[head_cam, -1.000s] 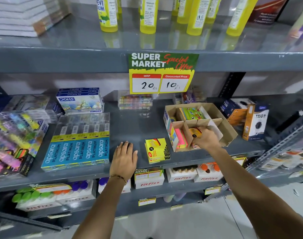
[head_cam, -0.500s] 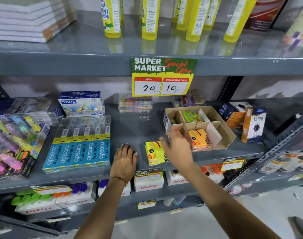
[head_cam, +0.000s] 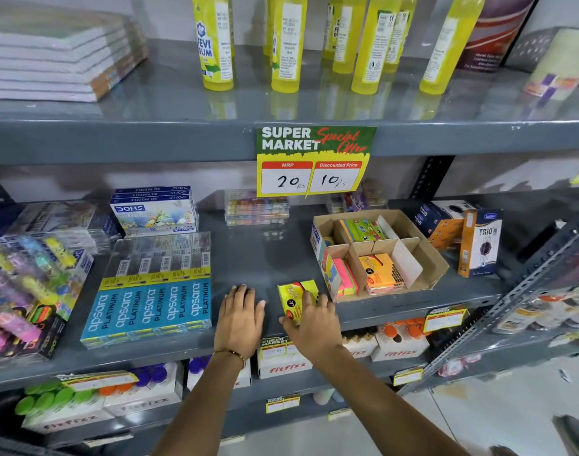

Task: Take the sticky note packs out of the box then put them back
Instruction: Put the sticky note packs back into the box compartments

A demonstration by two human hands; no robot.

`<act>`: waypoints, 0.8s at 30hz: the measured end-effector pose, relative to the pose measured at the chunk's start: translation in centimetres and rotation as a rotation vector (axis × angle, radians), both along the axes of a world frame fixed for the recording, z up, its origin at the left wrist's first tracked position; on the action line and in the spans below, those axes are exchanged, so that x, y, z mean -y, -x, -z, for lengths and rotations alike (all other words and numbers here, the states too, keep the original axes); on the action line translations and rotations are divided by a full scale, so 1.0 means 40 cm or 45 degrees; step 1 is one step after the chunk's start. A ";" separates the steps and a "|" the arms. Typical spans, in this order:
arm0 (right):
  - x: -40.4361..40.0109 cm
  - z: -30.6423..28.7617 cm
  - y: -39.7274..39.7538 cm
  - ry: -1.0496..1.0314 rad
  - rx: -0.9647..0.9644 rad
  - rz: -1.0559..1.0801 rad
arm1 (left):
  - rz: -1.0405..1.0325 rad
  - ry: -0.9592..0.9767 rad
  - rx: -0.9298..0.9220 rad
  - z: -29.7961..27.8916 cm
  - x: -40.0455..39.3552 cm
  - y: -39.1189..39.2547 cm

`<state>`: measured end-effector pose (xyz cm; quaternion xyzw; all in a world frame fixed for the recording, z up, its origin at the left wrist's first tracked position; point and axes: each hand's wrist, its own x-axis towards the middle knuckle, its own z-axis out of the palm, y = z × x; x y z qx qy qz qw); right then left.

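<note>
An open cardboard box point(head_cam: 428, 248) with dividers stands on the middle shelf. Inside lie an orange sticky note pack point(head_cam: 382, 271), a pink and green stack point(head_cam: 344, 278) and a green pack point(head_cam: 363, 230) at the back. To the box's left, a yellow sticky note pack point(head_cam: 296, 296) rests on the shelf. My right hand point(head_cam: 312, 324) covers its near end, thumb on one side and fingers on the other. My left hand point(head_cam: 240, 319) lies flat on the bare shelf just left of it, fingers apart.
Blue Apsara pencil packs point(head_cam: 149, 301) lie left of my left hand, with Doms boxes point(head_cam: 154, 210) behind. Trio boxes point(head_cam: 479, 245) stand right of the cardboard box. A price sign point(head_cam: 314, 159) hangs from the upper shelf, which carries yellow glue bottles point(head_cam: 215, 44). Fitfizz boxes point(head_cam: 286, 363) sit below.
My right hand left the box, where the orange pack now lies, and swung left onto the yellow pack on the shelf. My left hand stayed flat in place.
</note>
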<state>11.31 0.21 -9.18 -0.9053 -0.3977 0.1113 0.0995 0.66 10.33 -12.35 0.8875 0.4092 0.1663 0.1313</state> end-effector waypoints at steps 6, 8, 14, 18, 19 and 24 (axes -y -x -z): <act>0.007 -0.026 -0.008 -0.111 0.028 -0.016 | 0.010 -0.026 0.003 -0.033 0.013 0.001; 0.020 -0.054 -0.018 -0.268 0.003 -0.058 | 0.001 0.004 0.010 -0.031 0.013 -0.011; 0.115 -0.189 -0.171 -0.881 0.081 0.151 | -0.026 0.057 0.048 0.000 0.015 -0.054; 0.165 -0.205 -0.315 -0.671 0.096 0.291 | -0.035 0.049 0.016 0.015 0.015 -0.055; 0.170 -0.190 -0.336 -0.561 0.059 0.303 | -0.039 0.050 0.020 0.017 0.017 -0.055; 0.151 -0.109 -0.378 -0.361 0.005 0.251 | -0.048 0.063 -0.002 0.012 0.020 -0.057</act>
